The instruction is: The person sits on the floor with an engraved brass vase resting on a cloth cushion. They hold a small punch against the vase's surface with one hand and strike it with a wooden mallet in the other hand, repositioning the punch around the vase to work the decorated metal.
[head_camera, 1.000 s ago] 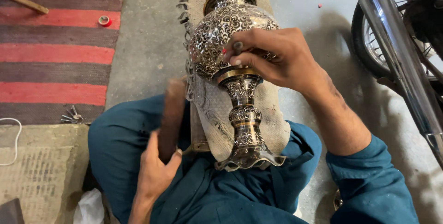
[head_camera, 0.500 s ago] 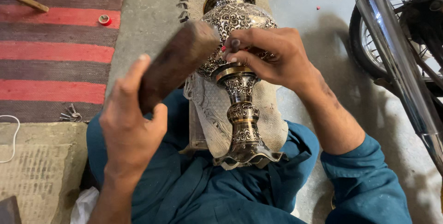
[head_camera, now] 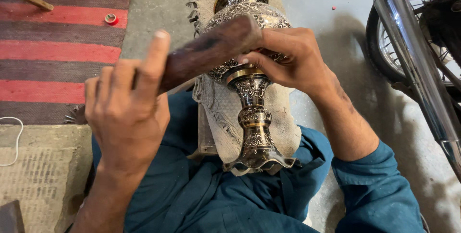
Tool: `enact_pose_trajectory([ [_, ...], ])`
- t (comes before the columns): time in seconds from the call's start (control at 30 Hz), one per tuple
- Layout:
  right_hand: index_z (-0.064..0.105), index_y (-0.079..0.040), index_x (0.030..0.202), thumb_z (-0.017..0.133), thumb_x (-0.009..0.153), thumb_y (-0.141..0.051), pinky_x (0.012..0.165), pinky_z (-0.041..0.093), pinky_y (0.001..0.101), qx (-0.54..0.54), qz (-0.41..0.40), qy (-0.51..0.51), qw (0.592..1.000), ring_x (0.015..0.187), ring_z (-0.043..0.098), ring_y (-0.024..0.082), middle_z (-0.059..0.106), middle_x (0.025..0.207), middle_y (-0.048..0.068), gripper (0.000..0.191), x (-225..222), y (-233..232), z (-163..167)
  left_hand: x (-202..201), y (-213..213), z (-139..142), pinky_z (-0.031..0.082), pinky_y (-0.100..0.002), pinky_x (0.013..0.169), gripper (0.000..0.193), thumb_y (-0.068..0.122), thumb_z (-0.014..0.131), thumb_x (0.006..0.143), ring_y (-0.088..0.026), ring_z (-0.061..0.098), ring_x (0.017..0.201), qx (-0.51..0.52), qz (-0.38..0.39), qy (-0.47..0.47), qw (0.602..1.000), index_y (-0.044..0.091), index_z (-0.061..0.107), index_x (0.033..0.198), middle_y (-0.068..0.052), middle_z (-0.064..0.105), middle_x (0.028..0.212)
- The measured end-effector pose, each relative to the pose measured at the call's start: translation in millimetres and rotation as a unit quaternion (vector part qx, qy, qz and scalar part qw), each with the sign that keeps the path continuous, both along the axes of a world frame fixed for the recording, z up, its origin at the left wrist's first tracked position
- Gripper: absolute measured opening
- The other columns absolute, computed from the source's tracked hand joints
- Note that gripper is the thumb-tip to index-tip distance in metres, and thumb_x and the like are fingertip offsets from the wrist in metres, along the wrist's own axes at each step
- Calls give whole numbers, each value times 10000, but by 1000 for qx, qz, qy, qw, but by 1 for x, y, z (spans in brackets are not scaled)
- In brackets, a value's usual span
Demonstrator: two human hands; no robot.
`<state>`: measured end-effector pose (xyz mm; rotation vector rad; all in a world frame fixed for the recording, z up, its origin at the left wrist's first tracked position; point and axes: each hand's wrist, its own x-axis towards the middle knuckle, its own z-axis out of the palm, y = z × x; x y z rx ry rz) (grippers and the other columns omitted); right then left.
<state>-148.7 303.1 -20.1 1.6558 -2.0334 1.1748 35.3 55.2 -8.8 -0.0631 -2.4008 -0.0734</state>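
vase (head_camera: 249, 98) lying, mouth away | L hand (head_camera: 127, 113) grips mallet (head_camera: 211, 50) | R hand (head_camera: 293, 60) fingers pinching neck

A red-striped rug (head_camera: 53, 46) lies left; a motorcycle exhaust pipe (head_camera: 413, 65) and wheel (head_camera: 384, 46) stand right.

No packages, labels, signs, screens.

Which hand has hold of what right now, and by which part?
The left hand grips the wooden mallet by its near end. The right hand holds the engraved metal vase where body meets neck.
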Motion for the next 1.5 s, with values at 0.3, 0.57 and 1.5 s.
enact_pose_trajectory([
  [0.3, 721, -35, 1215, 786, 1020, -83, 746, 594, 288, -13, 2, 12, 1000, 875, 754, 158, 763, 980, 78, 211, -1, 1, 1, -3, -1, 4, 470, -424, 930, 829, 3, 782, 910, -271, 639, 1077, 75, -51, 0, 996, 203, 366, 1598, -65, 601, 1153],
  [0.57, 736, -65, 1200, 752, 1056, -120, 676, 588, 266, -12, 29, 15, 999, 798, 741, 123, 764, 947, 53, 155, -10, -1, -6, -6, -4, 6, 467, -431, 817, 797, -47, 799, 914, -250, 631, 916, -87, 58, -8, 994, 224, 451, 1578, -26, 613, 1031],
  [1.5, 716, -71, 1213, 751, 1036, -96, 698, 592, 276, 16, 38, -9, 999, 847, 765, 145, 766, 950, 60, 181, -9, -1, 5, -14, -12, -10, 501, -415, 933, 658, -10, 726, 981, -233, 627, 1007, 82, -28, 19, 996, 205, 454, 1539, -37, 584, 1116],
])
